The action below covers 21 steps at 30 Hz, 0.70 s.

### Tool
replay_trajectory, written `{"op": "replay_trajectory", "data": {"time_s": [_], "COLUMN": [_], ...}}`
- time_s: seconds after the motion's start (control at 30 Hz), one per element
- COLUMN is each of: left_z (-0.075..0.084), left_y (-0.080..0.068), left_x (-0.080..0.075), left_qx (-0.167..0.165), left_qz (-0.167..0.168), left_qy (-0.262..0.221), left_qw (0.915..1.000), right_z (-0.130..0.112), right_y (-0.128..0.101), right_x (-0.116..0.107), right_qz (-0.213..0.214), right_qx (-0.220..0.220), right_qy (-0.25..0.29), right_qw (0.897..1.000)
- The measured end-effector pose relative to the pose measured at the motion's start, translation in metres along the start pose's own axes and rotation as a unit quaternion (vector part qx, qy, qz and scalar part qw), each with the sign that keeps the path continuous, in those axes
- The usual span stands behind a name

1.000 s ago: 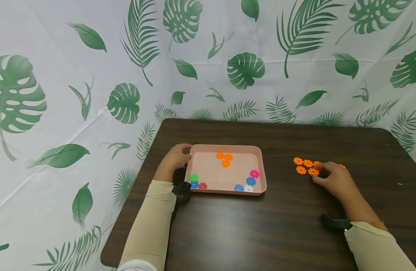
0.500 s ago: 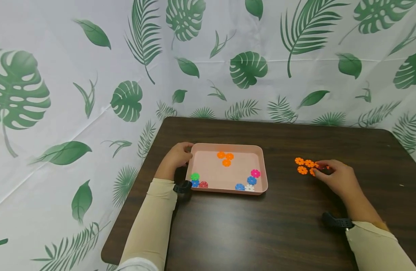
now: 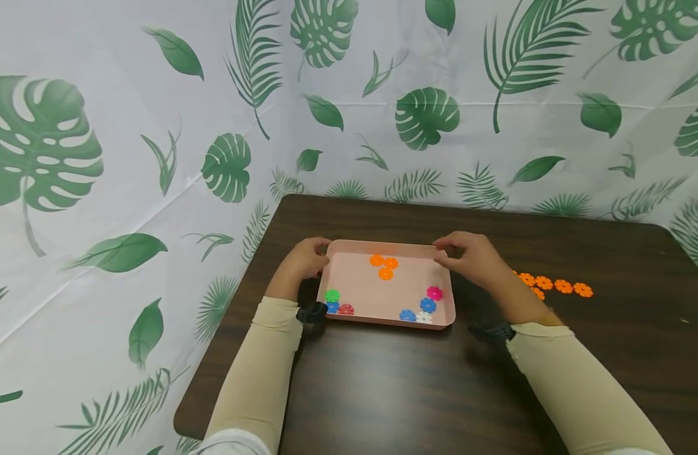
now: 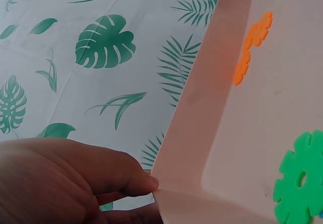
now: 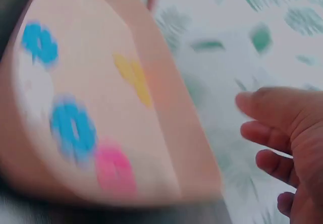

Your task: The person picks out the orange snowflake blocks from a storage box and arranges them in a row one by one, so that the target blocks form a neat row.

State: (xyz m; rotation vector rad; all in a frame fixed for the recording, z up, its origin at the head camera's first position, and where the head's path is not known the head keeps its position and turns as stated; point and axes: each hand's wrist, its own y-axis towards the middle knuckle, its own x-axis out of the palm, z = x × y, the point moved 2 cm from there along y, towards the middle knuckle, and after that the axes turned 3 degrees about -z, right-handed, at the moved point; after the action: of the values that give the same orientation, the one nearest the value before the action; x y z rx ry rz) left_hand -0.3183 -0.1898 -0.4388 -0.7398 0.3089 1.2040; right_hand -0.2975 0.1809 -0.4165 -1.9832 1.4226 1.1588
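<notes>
- The pink tray sat on the dark table toward its left side, between the two hands.
- The left hand pinched the tray's far left corner, thumb and fingers curled at the rim, seemingly steadying it.
- The right hand was at the far right corner; its fingers looked loosely curled, but whether they gripped the rim I could not tell.
- Inside lay orange discs near the back, and green, blue, red, white and pink ones along the front wall.
- More orange discs lay in a row on the table to the right, apart from the tray.
</notes>
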Motion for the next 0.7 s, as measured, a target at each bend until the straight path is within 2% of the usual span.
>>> {"op": "replay_trajectory", "data": {"time_s": [0.17, 0.3, 0.4, 0.57, 0.7], "left_z": [-0.001, 0.001, 0.003, 0.003, 0.000], "left_y": [0.000, -0.001, -0.002, -0.002, -0.001], "left_x": [0.000, 0.000, 0.000, -0.001, -0.002], "left_qx": [0.001, 0.000, -0.001, -0.005, -0.009], "left_qz": [0.000, -0.001, -0.001, 0.001, 0.000], "left_qy": [-0.001, 0.001, 0.004, 0.003, 0.000], "left_qw": [1.0000, 1.0000, 1.0000, 1.0000, 1.0000], "right_z": [-0.026, -0.035, -0.041, -0.046, -0.051], "right_y": [0.041, 0.054, 0.056, 0.058, 0.063], "right_x": [0.042, 0.063, 0.069, 0.071, 0.075], "right_qz": [-0.094, -0.152, -0.181, -0.202, -0.224], "right_qx": [-0.024, -0.037, -0.044, -0.003, -0.007], "right_qy": [-0.022, -0.081, -0.115, -0.122, -0.151], "right_qw": [0.995, 0.984, 0.976, 0.972, 0.963]}}
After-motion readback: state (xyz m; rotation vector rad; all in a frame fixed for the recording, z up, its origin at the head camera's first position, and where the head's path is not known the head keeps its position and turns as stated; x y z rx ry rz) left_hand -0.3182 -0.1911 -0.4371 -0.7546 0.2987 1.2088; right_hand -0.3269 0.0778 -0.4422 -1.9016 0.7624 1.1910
